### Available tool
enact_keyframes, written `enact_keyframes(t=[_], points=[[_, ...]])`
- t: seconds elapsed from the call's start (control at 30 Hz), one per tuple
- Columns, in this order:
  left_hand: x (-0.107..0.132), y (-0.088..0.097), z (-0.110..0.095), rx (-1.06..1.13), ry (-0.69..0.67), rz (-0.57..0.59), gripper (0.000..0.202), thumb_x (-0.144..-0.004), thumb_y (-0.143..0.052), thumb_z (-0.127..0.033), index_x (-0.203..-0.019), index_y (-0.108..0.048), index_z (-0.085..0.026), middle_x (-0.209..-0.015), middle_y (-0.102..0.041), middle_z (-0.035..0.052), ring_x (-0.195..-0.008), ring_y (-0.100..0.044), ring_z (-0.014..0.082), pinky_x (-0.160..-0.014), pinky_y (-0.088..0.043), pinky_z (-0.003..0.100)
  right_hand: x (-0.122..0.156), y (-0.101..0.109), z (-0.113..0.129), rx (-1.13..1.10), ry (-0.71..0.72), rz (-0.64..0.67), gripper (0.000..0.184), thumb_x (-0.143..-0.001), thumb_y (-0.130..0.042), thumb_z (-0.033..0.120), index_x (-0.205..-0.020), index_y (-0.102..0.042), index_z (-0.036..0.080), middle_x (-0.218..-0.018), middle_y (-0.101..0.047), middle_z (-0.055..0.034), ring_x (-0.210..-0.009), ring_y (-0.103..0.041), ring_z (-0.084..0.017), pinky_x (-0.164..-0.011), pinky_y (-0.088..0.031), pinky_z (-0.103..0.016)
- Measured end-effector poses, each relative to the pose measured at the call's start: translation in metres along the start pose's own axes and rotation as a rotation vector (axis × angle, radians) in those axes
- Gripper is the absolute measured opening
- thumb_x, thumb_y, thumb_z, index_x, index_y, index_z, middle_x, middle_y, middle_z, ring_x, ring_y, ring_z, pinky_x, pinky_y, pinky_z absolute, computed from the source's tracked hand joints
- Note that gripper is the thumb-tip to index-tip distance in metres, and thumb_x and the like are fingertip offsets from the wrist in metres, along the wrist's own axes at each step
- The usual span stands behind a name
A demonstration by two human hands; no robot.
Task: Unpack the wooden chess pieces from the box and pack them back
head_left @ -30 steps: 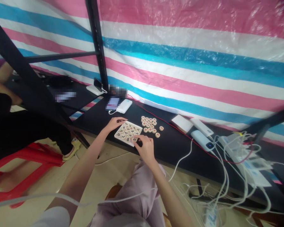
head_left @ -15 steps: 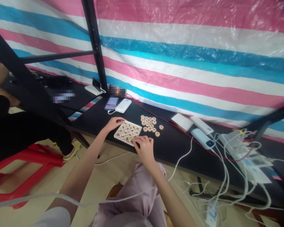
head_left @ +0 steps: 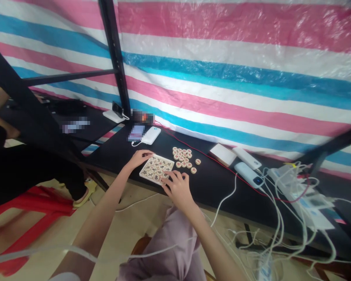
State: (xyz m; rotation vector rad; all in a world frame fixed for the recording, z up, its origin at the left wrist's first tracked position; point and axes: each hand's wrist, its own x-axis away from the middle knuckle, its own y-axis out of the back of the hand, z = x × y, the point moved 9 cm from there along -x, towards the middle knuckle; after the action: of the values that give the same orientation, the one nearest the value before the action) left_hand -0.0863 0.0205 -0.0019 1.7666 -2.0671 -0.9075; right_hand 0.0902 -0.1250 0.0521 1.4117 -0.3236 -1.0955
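Observation:
A shallow white square tray (head_left: 142,175) lies near the front edge of the black table, filled with round Chinese chess pieces bearing dark characters. My left hand (head_left: 140,157) grips the tray's far left corner, its fingers bent against the rim. Over the near right corner is my right hand (head_left: 179,186), fingers stretched out and apart, their tips at the pieces there; whether they press on one is hard to see. Just beyond the tray, several loose Chinese chess pieces (head_left: 182,155) with red characters lie in a cluster, two of them a little apart to the right.
A white power bank (head_left: 151,135) and a blurred phone (head_left: 136,132) lie at the back left. To the right are a white box (head_left: 222,154), a light blue power bank (head_left: 248,175) and tangled white cables (head_left: 280,210). A person's arm (head_left: 0,117) shows at far left.
My right hand's fingers have spread and straightened over the tray's near right corner. My left hand stays at the far left corner. The whole view has shifted slightly.

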Motion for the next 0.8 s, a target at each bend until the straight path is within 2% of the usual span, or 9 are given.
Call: enact_keyframes(t=[0.1,0.23,0.33,0.43,0.57,0.8], points=[[0.000,0.000,0.000,-0.006,0.003,0.004,0.039,-0.079,-0.053,-0.045,-0.098,-0.070,-0.015,-0.081,-0.067,0.0050,-0.073,-0.055,0.0164,-0.068,-0.040,0.025,0.002,0.012,-0.026,0.014,-0.107,-0.062,0.021,-0.091,-0.048,0.029,-0.107,-0.062,0.030,-0.122,-0.058,-0.0016,-0.109,-0.045,-0.021,-0.085,-0.025,-0.040],[-0.001,0.000,0.004,-0.055,0.011,0.018,0.038,-0.079,-0.052,-0.046,-0.095,-0.068,-0.015,-0.081,-0.066,0.0050,-0.073,-0.055,0.0170,-0.069,-0.040,0.026,0.020,0.035,-0.091,0.119,-0.379,-0.175,0.024,-0.088,-0.052,0.027,-0.109,-0.062,0.028,-0.117,-0.060,-0.0052,-0.102,-0.047,-0.023,-0.080,-0.027,-0.039],[-0.003,0.000,0.005,-0.090,-0.010,0.030,0.037,-0.080,-0.051,-0.047,-0.093,-0.067,-0.017,-0.079,-0.063,0.0035,-0.074,-0.055,0.0172,-0.069,-0.040,0.026,0.036,0.040,-0.118,0.175,-0.442,-0.159,0.021,-0.084,-0.058,0.029,-0.104,-0.065,0.029,-0.118,-0.059,-0.0060,-0.101,-0.047,-0.025,-0.076,-0.028,-0.038],[-0.003,-0.002,0.004,-0.122,-0.003,0.036,0.035,-0.080,-0.050,-0.047,-0.091,-0.066,-0.018,-0.072,-0.061,0.0014,-0.068,-0.053,0.0158,-0.064,-0.038,0.025,0.048,0.039,-0.123,0.173,-0.422,-0.127,0.017,-0.085,-0.056,0.026,-0.099,-0.065,0.029,-0.118,-0.059,-0.0043,-0.103,-0.048,-0.024,-0.078,-0.028,-0.038],[0.004,-0.004,-0.006,-0.164,0.018,-0.002,0.034,-0.083,-0.044,-0.046,-0.091,-0.063,-0.018,-0.062,-0.055,-0.0015,-0.058,-0.049,0.0143,-0.057,-0.034,0.024,0.058,0.039,-0.123,0.159,-0.417,-0.161,0.011,-0.086,-0.053,0.022,-0.092,-0.062,0.024,-0.113,-0.062,-0.0046,-0.102,-0.051,-0.022,-0.082,-0.028,-0.038],[0.005,-0.024,-0.026,-0.211,0.010,0.027,0.030,-0.088,-0.035,-0.038,-0.091,-0.060,-0.021,-0.070,-0.062,0.0003,-0.067,-0.058,0.0175,-0.063,-0.037,0.025,0.056,0.030,-0.136,0.038,-0.396,-0.161,0.015,-0.090,-0.045,0.024,-0.085,-0.058,0.021,-0.088,-0.065,-0.0028,-0.082,-0.056,-0.017,-0.074,-0.028,-0.032]])
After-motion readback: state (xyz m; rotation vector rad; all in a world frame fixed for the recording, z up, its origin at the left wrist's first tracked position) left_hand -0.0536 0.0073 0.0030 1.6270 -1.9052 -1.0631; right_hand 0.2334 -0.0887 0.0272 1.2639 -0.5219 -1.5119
